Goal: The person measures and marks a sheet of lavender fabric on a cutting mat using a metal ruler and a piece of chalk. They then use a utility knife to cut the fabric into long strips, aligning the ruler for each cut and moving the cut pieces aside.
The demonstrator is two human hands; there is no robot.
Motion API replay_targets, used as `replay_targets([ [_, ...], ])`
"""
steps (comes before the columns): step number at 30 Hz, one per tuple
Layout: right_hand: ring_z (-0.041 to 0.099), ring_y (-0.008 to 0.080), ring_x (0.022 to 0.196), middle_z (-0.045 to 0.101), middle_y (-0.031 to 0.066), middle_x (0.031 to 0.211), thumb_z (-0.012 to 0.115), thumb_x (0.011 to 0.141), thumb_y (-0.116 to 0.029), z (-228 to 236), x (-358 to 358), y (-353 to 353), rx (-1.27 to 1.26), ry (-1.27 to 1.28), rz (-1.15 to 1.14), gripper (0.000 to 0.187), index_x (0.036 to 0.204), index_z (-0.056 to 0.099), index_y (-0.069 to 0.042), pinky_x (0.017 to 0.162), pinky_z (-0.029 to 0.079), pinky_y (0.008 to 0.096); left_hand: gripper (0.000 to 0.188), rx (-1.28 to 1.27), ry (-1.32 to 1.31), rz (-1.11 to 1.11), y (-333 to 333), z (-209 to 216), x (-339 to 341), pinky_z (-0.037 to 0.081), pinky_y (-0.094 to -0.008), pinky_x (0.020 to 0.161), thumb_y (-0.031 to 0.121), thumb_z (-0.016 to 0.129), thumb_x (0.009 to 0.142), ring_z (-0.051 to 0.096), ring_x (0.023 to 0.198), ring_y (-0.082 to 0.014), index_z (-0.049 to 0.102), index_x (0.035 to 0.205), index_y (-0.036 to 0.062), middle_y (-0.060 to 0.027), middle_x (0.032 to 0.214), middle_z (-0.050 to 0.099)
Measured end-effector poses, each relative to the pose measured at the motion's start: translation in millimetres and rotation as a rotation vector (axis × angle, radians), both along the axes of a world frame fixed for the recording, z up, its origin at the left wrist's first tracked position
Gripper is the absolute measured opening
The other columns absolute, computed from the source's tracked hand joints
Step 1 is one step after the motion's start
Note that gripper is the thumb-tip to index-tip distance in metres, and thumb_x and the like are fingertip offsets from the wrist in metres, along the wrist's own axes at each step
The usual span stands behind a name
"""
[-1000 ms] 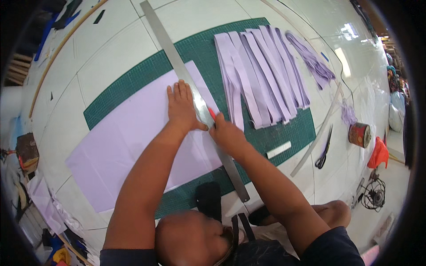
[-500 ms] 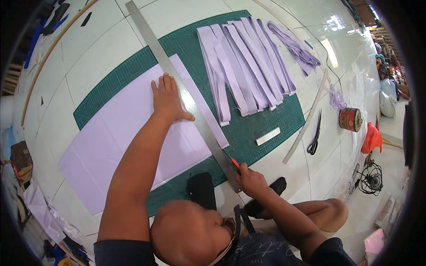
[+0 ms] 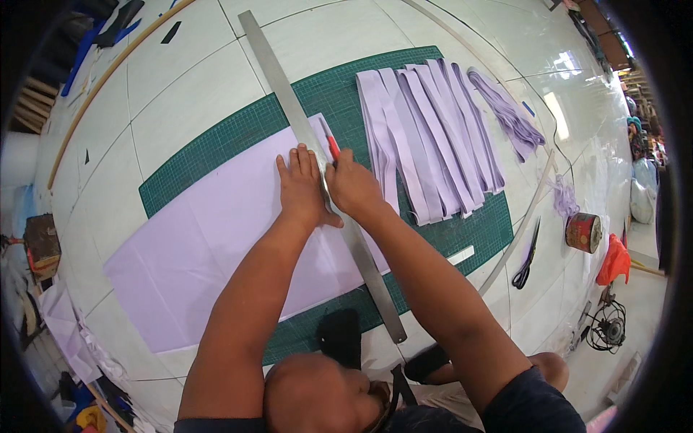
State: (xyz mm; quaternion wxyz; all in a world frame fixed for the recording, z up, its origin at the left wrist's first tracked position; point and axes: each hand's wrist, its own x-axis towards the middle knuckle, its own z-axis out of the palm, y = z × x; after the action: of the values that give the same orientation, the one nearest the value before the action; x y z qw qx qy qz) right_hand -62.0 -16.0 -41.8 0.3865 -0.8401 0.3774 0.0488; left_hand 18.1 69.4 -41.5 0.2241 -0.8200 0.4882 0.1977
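Left hand (image 3: 303, 189) lies flat, thumb spread from the fingers, bracing the steel ruler (image 3: 271, 65) on the lilac cloth (image 3: 209, 252); right hand (image 3: 354, 186), just beside it, is curled round a red tool (image 3: 333, 147) at the ruler's right edge. Cloth lies partly on the green mat (image 3: 209, 162), spilling left onto pale tiles (image 3: 195, 79), the ruler crossing its right part. Folded lilac strips (image 3: 426, 144) rest on the mat's right side; farther right, scissors (image 3: 528, 260) and a round tin (image 3: 583, 232).
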Motion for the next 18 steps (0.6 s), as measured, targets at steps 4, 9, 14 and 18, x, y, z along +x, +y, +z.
replay_targets([
  [4, 0.068, 0.0463, 0.091, 0.068, 0.0293, 0.094, 0.043, 0.101, -0.038, -1, 34, -1, 0.027, 0.038, 0.004, 0.040, 0.108, 0.043, 0.002, 0.081, 0.052, 0.0534, 0.149, -0.022, 0.011, -0.005, 2, -3, 2, 0.010, -0.0608, 0.119, 0.081, 0.077, 0.049, 0.012, 0.152, -0.0398, 0.015, 0.158, 0.0017, -0.0239, 0.163, 0.014],
  [9, 0.068, 0.0450, 0.092, 0.068, 0.0283, 0.095, 0.044, 0.101, -0.037, -4, 41, -3, 0.023, 0.045, 0.021, 0.039, 0.108, 0.044, 0.002, 0.082, 0.053, 0.0521, 0.149, -0.020, 0.034, 0.000, 3, 0, 2, 0.010, -0.0616, 0.119, 0.081, 0.077, 0.049, 0.009, 0.152, -0.0405, 0.013, 0.158, 0.0015, -0.0235, 0.163, 0.013],
  [14, 0.068, 0.0449, 0.093, 0.069, 0.0287, 0.097, 0.046, 0.100, -0.035, -3, 42, -7, 0.025, 0.041, 0.031, 0.038, 0.108, 0.047, 0.002, 0.083, 0.053, 0.0516, 0.146, -0.001, 0.038, 0.004, 1, 2, 1, 0.005, -0.0611, 0.119, 0.081, 0.076, 0.052, 0.006, 0.152, -0.0416, 0.013, 0.158, 0.0016, -0.0254, 0.163, 0.011],
  [18, 0.068, 0.0457, 0.094, 0.068, 0.0297, 0.099, 0.048, 0.099, -0.034, 0, 52, -13, 0.006, 0.088, 0.047, 0.038, 0.109, 0.049, 0.002, 0.085, 0.053, 0.0517, 0.149, 0.006, 0.039, -0.008, 2, 1, 1, 0.006, -0.0595, 0.120, 0.081, 0.077, 0.050, 0.009, 0.152, -0.0402, 0.014, 0.158, 0.0001, -0.0246, 0.163, 0.014],
])
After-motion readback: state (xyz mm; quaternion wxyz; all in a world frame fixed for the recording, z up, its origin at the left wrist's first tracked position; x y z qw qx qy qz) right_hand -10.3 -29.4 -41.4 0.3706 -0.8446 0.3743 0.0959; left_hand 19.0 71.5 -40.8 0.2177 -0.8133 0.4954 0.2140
